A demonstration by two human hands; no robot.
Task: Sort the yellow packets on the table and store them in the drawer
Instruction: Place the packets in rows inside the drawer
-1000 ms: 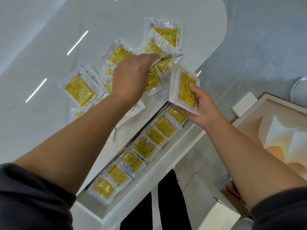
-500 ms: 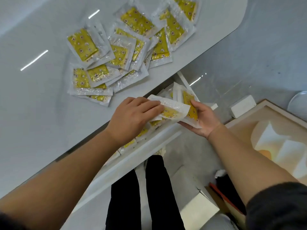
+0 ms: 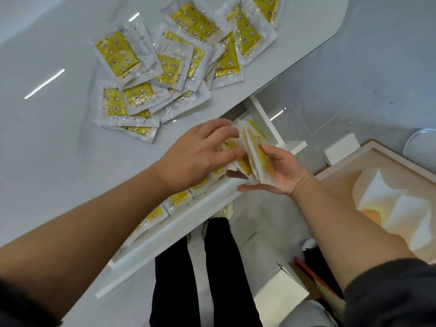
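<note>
Several yellow packets in clear wrappers lie in a loose pile (image 3: 165, 64) on the white table (image 3: 47, 128). Below the table edge an open white drawer (image 3: 179, 223) holds a row of yellow packets (image 3: 177, 199), partly hidden by my left arm. My right hand (image 3: 276, 171) grips a small stack of packets (image 3: 257, 159) on edge over the drawer's right end. My left hand (image 3: 200, 154) is beside it, fingers on a packet pressed against that stack.
A white box (image 3: 342, 148) and a round white plate (image 3: 422, 147) sit on the grey floor at right. A wooden-framed tray (image 3: 377, 199) lies lower right. My legs in black trousers (image 3: 200, 279) stand under the drawer.
My left hand took a packet from the pile and brought it down to the stack in my right hand. The view has tilted down toward the drawer.
</note>
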